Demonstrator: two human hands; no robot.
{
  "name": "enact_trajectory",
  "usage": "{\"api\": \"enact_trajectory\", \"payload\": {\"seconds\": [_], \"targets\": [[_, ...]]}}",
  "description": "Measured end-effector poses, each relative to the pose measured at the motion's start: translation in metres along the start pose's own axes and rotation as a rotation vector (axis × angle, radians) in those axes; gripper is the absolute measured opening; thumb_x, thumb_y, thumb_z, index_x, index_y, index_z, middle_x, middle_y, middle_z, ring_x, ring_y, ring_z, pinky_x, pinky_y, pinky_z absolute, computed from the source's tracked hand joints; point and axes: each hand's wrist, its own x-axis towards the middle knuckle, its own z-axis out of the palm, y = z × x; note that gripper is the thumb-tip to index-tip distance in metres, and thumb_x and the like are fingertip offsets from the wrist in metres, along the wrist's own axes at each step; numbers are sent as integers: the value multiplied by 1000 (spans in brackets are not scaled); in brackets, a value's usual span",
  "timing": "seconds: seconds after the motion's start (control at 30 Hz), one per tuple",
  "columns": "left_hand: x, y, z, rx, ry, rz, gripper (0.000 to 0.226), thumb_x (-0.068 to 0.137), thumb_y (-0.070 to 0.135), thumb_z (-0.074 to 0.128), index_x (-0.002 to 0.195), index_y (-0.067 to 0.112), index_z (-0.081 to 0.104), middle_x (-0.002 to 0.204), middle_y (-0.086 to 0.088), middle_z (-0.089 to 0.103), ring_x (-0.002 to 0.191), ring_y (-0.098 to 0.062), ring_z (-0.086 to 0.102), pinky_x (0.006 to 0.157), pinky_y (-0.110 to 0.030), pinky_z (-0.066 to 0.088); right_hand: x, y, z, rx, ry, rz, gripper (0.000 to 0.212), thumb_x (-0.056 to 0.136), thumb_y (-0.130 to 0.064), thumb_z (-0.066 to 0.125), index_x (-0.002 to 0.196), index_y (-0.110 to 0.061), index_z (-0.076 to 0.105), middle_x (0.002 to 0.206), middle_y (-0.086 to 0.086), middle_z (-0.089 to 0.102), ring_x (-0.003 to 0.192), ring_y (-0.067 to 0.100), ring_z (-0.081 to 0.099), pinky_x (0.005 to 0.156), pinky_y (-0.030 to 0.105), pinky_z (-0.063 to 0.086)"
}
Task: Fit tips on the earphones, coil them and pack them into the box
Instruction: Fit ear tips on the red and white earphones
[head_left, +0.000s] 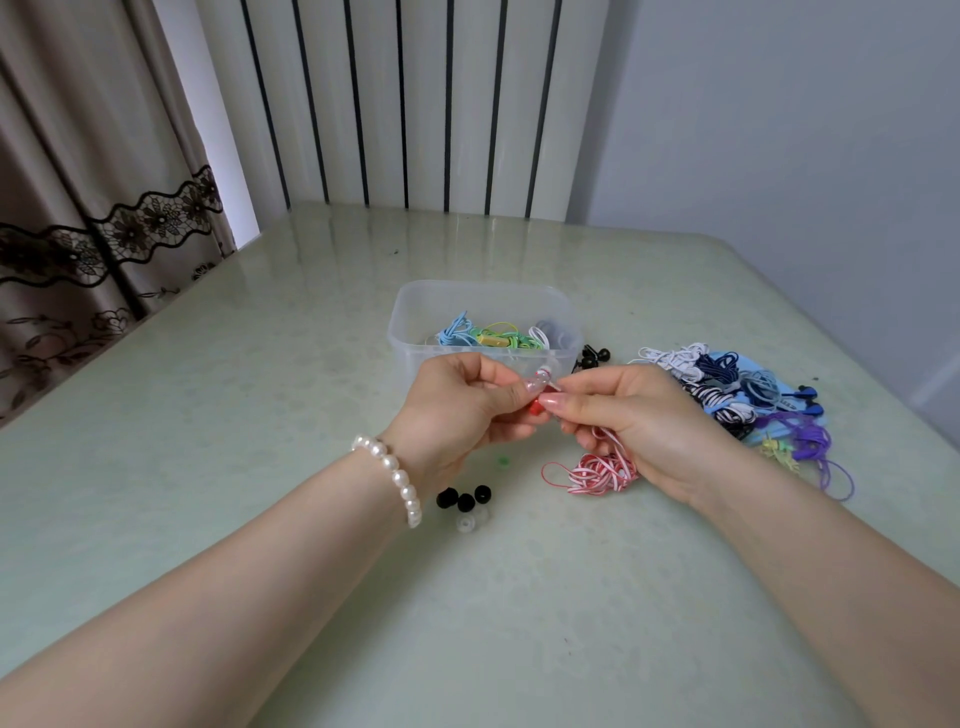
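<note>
1. Above the pale green bench (260, 395), just in front of the clear plastic box (415, 332), a person's two hands meet fingertip to fingertip.
2. The left hand (462, 410), a pearl bracelet (397, 475) on its wrist, has its fingers curled and its thumb over them; its grip pinches a red earbud (535, 406), which shows just below the thumb.
3. The right hand (639, 421) comes in from the right, back of the hand upward, fingers curled; its grip pinches the red-and-white cable (602, 474) close to the earbud. A small whitish piece shows between the two thumbs; what it is cannot be told.
4. From the right hand the cable hangs down to a loose bundle lying on the bench, just below that hand.
5. Both forearms reach in from the lower corners, held clear of the bench.
6. Inside the box lie coiled earphones (483, 335) in blue, yellow and green.
7. Three black tips (465, 500) and clear ones just beside them sit on the bench near the left wrist.
8. A heap of uncoiled earphones (727, 400), white, navy, striped and purple, lies on the bench to the right of the box.
</note>
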Motion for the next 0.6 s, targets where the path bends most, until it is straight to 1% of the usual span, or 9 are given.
{"api": "enact_trajectory", "payload": {"seconds": [0.1,0.2,0.3,0.37,0.4,0.5,0.6], "targets": [[0,0,-1,-33,7,-12,12,79,1,63,70,-1,56,60,-7,68,52,-11,65,49,-17,52,-1,1,2,-10,17,-2,18,68,-12,73,82,-3,67,56,2,54,45,9,43,42,16,34],[-1,1,0,-25,-8,-14,14,80,2,63,67,0,57,59,-6,68,51,-10,65,50,-18,53,-2,0,4,-8,47,-4,21,62,-17,75,77,-6,65,53,-2,53,42,6,41,39,14,34],[-1,6,-3,27,-47,-17,19,85,10,60,67,4,58,62,-6,68,52,-11,65,50,-19,53,-2,-3,5,14,41,0,23,54,-21,75,72,-10,64,53,-4,54,42,5,39,40,14,32],[0,16,-12,92,-43,-4,21,87,15,57,69,5,56,62,-7,66,51,-12,65,49,-20,53,-2,-4,4,55,46,0,26,50,-21,73,71,-9,64,53,-3,52,40,6,37,40,15,28],[1,22,-19,168,-20,19,20,87,15,59,69,5,56,62,-7,64,50,-12,64,49,-20,53,-1,-4,3,73,53,3,27,50,-19,72,72,-8,64,53,-2,51,39,6,35,39,15,25],[5,37,-45,523,40,85,15,80,10,67,68,4,60,56,-2,63,49,-11,59,52,-18,53,-1,-5,-1,100,62,22,25,52,-15,70,75,-5,64,51,-4,51,38,5,33,39,15,22],[7,39,-59,880,-10,46,9,77,10,72,69,8,67,56,0,62,47,-4,54,51,-12,48,0,-4,-2,101,46,34,26,53,-13,70,77,-3,64,49,-6,52,40,6,33,40,17,22]]}}
